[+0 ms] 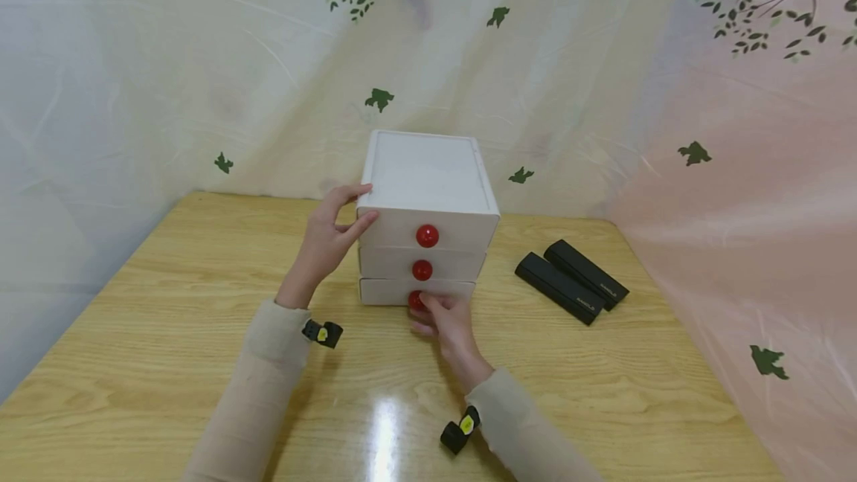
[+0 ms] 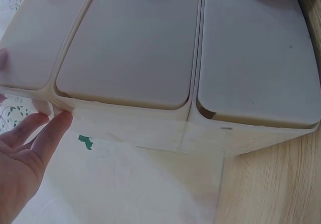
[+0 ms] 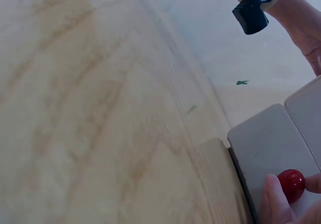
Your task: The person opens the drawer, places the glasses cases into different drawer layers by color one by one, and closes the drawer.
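A small white cabinet (image 1: pixel 428 173) has three stacked drawers, each with a round red knob. The right hand (image 1: pixel 450 326) pinches the lowest red knob (image 3: pixel 291 185) between thumb and fingertips. That bottom drawer (image 2: pixel 258 58) sits about level with its frame. At the cabinet's upper left, the left hand (image 1: pixel 324 236) touches the side and front edge, its fingers fairly straight. Its fingertips meet the side wall in the left wrist view. Above the lowest knob, the middle knob (image 1: pixel 422 270) and top knob (image 1: pixel 427 236) are untouched.
Two black oblong cases (image 1: pixel 561 287), one partly over the other, lie right of the cabinet on the wooden table (image 1: pixel 375 385). A pale leaf-printed sheet (image 1: pixel 281 80) hangs behind and at the right. Black wrist cameras sit at both cuffs.
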`<state>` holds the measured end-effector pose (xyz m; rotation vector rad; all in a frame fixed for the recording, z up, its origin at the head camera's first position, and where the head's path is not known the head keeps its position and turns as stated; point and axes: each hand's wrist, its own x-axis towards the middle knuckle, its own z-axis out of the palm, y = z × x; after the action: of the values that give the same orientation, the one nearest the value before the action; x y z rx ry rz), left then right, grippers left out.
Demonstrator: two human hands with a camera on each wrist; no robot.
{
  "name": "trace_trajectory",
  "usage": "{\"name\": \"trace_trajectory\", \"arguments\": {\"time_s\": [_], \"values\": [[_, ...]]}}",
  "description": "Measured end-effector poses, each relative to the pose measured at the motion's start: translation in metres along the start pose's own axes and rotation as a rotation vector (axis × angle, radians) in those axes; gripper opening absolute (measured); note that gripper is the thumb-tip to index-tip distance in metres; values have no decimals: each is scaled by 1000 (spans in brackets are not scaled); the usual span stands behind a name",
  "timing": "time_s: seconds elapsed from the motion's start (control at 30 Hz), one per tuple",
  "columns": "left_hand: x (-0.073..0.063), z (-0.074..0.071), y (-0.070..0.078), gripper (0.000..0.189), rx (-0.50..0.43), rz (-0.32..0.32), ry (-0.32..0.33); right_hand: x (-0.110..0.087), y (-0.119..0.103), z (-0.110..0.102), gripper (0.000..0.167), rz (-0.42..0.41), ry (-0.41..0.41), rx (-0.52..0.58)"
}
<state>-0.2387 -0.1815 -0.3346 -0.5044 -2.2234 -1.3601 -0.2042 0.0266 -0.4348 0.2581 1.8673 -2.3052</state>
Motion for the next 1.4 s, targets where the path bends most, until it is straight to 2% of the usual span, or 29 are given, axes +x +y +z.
{"name": "trace_trajectory", "arguments": {"time_s": [0.27, 0.87, 1.17, 1.4], "values": [[0, 0, -2, 41, -7, 0, -6, -10, 6, 0, 29, 21, 21, 18], [1, -1, -3, 42, -2, 0, -15, -32, 7, -12, 33, 140, -72, 87], [1, 0, -5, 42, 2, 8, -12, -43, 9, -21, 43, 183, -119, 58], [1, 0, -4, 41, -8, -5, -23, -53, 12, -27, 44, 205, -153, 65]]}}
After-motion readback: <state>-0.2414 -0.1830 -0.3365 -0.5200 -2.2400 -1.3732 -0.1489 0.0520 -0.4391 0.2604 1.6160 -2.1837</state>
